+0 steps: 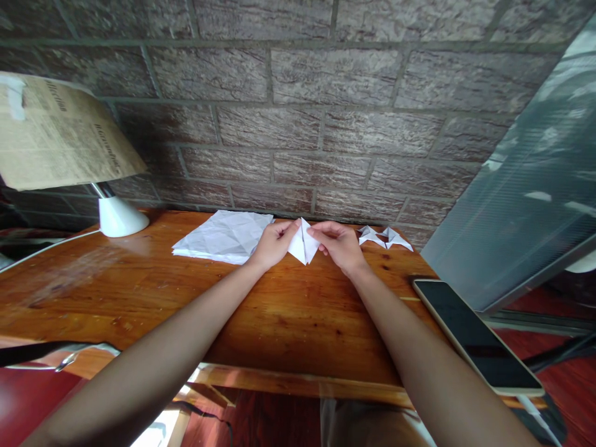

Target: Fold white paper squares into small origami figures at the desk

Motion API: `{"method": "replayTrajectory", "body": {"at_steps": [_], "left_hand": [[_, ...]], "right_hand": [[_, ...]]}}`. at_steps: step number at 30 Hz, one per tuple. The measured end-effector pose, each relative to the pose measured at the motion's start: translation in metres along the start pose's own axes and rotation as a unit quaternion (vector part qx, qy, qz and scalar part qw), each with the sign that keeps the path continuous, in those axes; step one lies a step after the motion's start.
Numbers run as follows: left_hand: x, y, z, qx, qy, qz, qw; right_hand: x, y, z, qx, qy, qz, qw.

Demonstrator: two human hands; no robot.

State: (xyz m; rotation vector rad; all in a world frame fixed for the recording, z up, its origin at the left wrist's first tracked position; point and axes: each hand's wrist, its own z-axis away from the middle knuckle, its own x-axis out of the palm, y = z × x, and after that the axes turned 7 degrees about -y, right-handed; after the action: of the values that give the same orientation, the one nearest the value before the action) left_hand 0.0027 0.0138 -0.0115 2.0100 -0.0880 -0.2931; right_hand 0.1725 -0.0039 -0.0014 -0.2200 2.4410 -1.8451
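Observation:
Between my two hands is a small folded piece of white paper [305,247], diamond-shaped with a crease or slit down its middle. My left hand [275,241] pinches its left side between thumb and fingers. On the right side, the thumb and fingertips of my right hand [339,244] grip the same paper. A stack of creased white paper sheets [223,236] lies on the table just left of my left hand. Past my right hand sit two folded white paper pieces [385,238] with pointed tips, side by side.
A lamp [121,216] with a newspaper-print shade stands at the left of the wooden table [298,323]. At the right edge lies a phone [475,332] with a white cable. A brick wall [298,124] rises behind; a translucent panel [521,167] leans at right.

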Motion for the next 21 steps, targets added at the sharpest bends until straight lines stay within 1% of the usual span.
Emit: {"method": "replayTrajectory", "body": {"at_steps": [4,7,11,13,16,21], "left_hand": [[-0.0013,0.0015,0.0017,0.039,-0.02,-0.057,0.997],[-0.0011,0.0017,0.0016,0.045,-0.017,-0.056,0.997],[-0.0004,-0.0024,0.0011,0.037,-0.018,-0.032,0.999],[-0.0002,-0.0052,0.0016,0.043,-0.018,-0.039,0.998],[-0.0003,-0.0067,0.0034,0.075,-0.01,-0.088,0.993],[-0.0006,-0.0009,0.0067,0.101,0.002,-0.158,0.982]], "right_hand": [[-0.0002,0.0011,-0.0006,-0.002,-0.009,0.01,1.0],[0.0008,0.0025,-0.0012,-0.024,-0.016,-0.005,1.0],[0.003,0.003,-0.0019,-0.043,-0.02,0.002,0.999],[0.0037,0.0028,-0.0024,-0.039,-0.022,-0.008,0.999],[0.0036,0.0025,-0.0035,-0.015,-0.022,-0.035,0.999],[0.0034,0.0002,-0.0042,-0.007,-0.012,-0.049,0.999]]}}
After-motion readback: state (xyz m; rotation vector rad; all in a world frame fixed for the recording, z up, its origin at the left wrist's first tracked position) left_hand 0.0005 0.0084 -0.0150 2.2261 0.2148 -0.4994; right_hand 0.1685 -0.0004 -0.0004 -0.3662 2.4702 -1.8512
